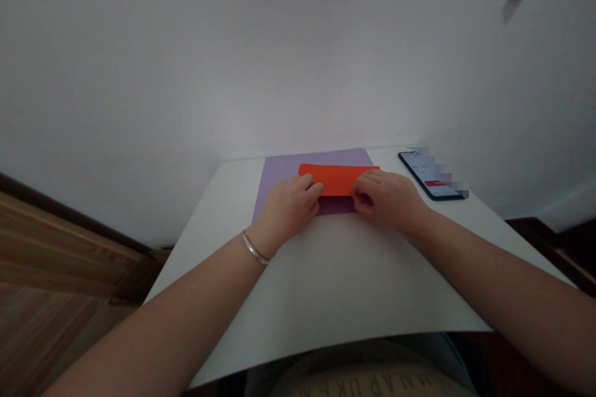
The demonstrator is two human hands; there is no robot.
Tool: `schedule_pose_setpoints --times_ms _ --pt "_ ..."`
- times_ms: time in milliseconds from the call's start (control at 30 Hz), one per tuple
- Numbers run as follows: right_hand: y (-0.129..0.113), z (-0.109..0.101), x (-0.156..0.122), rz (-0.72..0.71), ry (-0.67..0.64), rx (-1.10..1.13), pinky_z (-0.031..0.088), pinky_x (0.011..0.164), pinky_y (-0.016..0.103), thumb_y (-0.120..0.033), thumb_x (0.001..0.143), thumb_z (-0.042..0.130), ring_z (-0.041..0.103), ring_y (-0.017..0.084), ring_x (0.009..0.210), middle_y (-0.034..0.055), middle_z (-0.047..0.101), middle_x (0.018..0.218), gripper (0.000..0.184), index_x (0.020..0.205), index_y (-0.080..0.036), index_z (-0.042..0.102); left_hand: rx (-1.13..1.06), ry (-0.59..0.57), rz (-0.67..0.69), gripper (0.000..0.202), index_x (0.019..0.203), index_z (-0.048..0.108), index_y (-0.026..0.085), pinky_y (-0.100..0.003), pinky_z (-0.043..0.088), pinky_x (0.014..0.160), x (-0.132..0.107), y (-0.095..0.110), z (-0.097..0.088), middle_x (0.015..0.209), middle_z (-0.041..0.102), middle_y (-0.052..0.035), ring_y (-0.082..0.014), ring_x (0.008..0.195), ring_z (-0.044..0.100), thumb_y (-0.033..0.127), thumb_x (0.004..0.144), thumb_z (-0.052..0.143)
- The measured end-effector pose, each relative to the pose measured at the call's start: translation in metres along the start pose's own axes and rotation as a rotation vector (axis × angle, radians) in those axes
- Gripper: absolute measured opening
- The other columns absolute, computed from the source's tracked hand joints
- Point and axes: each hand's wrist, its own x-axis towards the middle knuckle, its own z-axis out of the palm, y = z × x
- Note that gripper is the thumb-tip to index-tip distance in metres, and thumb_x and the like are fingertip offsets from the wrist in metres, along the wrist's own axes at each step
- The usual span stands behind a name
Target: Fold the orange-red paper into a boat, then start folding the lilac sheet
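A strip-shaped piece of orange paper (338, 180), apparently folded, is held above a purple sheet (279, 169) on the white table. My left hand (294, 201) is closed on its left end, fingers curled over the near edge. At the right end, my right hand (382, 197) pinches the same paper, thumb and fingertips together. Both hands rest low, close to the tabletop. The paper's lower corners are hidden behind my fingers. A silver bangle (254, 248) circles my left wrist.
The white table (354, 285) meets a pale wall (298, 62) at its far edge. A phone (431, 175) with its screen lit lies to the right of my right hand. Wooden furniture (56, 273) stands low on the left.
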Motion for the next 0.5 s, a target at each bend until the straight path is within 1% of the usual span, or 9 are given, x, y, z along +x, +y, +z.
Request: schedule_pose_setpoints --times_ms 233,333,400,500 --pt "0.003 -0.003 -0.001 0.075 -0.098 -0.004 0.034 0.060 0.028 -0.018 0.079 0.051 0.062 0.018 0.078 0.0036 0.069 0.083 0.012 0.078 -0.021 0.062 0.074 -0.114 -0.073 0.013 0.088 0.062 0.018 -0.033 0.042 0.061 -0.002 0.000 -0.008 0.083 0.062 -0.0078 -0.0230 0.077 0.059 0.015 0.084 0.050" --pt "0.003 -0.004 0.000 0.096 -0.125 0.005 0.034 0.059 0.028 -0.019 0.078 0.052 0.062 0.018 0.078 0.0034 0.069 0.084 0.010 0.079 -0.021 0.062 0.099 -0.131 -0.081 0.016 0.089 0.063 0.018 -0.036 0.043 0.063 -0.002 0.001 -0.010 0.082 0.063 -0.0092 -0.0248 0.078 0.060 0.012 0.085 0.048" --pt "0.004 -0.003 -0.001 0.103 -0.138 0.008 0.034 0.060 0.027 -0.019 0.078 0.052 0.062 0.018 0.079 0.0035 0.069 0.084 0.010 0.079 -0.021 0.062 0.111 -0.141 -0.087 0.017 0.088 0.063 0.017 -0.036 0.044 0.063 -0.003 0.001 -0.010 0.082 0.063 -0.0097 -0.0252 0.078 0.061 0.011 0.084 0.048" --pt "0.007 -0.002 -0.002 0.125 -0.162 0.007 0.034 0.060 0.027 -0.020 0.078 0.052 0.062 0.018 0.079 0.0039 0.070 0.087 0.010 0.080 -0.022 0.062 0.119 -0.190 -0.109 0.018 0.089 0.063 0.017 -0.035 0.043 0.062 -0.005 -0.002 -0.007 0.082 0.064 -0.0101 -0.0252 0.078 0.063 0.009 0.083 0.049"
